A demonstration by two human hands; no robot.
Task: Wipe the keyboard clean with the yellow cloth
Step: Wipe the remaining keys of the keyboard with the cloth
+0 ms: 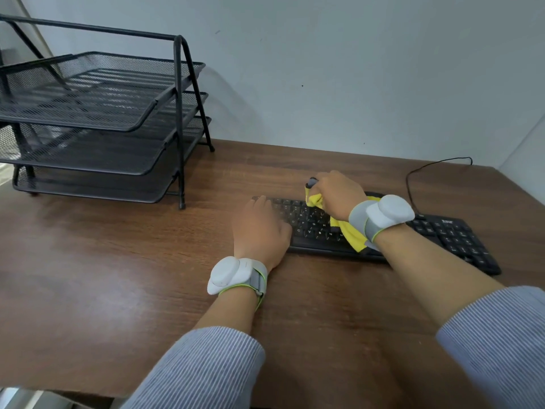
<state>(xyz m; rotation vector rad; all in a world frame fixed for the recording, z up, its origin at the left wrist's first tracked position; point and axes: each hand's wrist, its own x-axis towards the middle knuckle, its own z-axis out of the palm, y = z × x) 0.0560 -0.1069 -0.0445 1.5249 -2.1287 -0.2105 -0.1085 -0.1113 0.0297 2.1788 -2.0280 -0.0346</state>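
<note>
Hands work over a flat black plastic computer keyboard (383, 231) that lies on the dark brown wood-grain counter (103, 261), right of centre and angled so its right end sits nearer. The right hand (339, 193) is closed around a bunched yellow cloth (351, 234) and presses it onto the far middle rows of keys; a loose flap of the cloth trails under the wrist toward the near edge of the keyboard. A dark fingertip cover shows at the far tip of that hand. The left hand (261, 228) lies flat with fingers spread loosely on the left end of the keyboard, holding nothing. Both wrists carry grey straps with pale rounded sensor pods (389, 212), and blue striped sleeves (206, 364) are pushed up the forearms. A thin black cable (413, 178) loops from the far right of the keyboard toward the pale wall. At the far left stands a black three-tier wire-mesh letter tray (97, 113), well apart from the keyboard.
</note>
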